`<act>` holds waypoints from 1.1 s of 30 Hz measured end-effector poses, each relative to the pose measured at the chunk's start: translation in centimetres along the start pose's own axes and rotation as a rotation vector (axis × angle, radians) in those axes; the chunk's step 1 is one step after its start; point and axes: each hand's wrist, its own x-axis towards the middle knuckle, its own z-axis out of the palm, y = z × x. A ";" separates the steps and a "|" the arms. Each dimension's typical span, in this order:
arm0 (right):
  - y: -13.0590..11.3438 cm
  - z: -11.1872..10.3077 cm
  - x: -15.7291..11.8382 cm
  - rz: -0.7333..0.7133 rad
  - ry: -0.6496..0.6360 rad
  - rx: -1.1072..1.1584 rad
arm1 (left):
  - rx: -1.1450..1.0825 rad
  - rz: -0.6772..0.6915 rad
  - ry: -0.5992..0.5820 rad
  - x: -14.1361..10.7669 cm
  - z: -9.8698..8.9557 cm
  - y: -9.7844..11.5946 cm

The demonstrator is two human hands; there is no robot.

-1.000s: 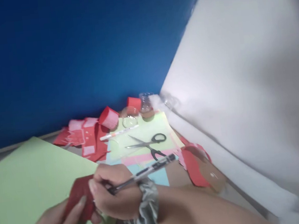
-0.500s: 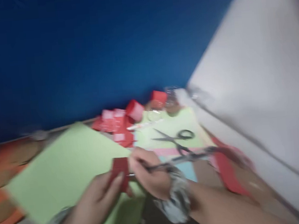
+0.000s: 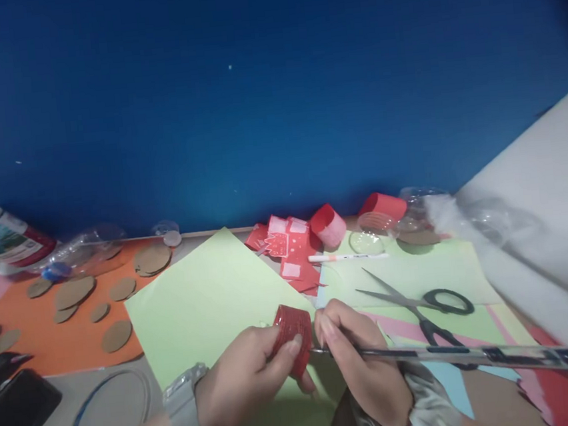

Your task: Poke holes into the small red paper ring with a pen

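Observation:
My left hand (image 3: 241,371), with a grey watch on its wrist, grips a small dark red curved paper piece (image 3: 293,326) between thumb and fingers. Fine dark lines run across its surface. Close on its right, my right hand (image 3: 361,359) is closed round a long slim pen (image 3: 523,354) with a dark and see-through barrel. The pen's thin end reaches toward the red piece; whether its tip touches is hard to tell. Beneath both hands lies a light green paper sheet (image 3: 197,302).
Black-handled scissors (image 3: 418,307) lie spread at right, below a white marker (image 3: 348,257). Red paper cut-outs (image 3: 292,252) and a red paper ring (image 3: 328,225) sit at the back. Cardboard discs (image 3: 75,292) rest on orange paper (image 3: 29,338) at left, near a bottle (image 3: 5,233).
The view has swung left and steadied, bringing the bottle and black object at left into sight. Both hands keep hold of the red paper piece and the pen; the piece now looks turned.

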 end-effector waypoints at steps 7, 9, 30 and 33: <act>-0.2 -0.1 -0.1 0.015 -0.062 -0.004 | -0.003 -0.011 -0.004 0.1 -0.1 0.5; -0.2 0.0 -0.1 0.014 -0.051 -0.012 | -0.001 -0.008 -0.007 0.0 0.0 0.4; 0.0 -0.1 -0.2 0.054 -0.111 -0.026 | -0.002 0.023 0.002 0.0 0.3 -0.3; 0.0 0.0 -0.3 0.057 -0.097 -0.032 | 0.016 0.032 0.025 0.1 0.5 -0.7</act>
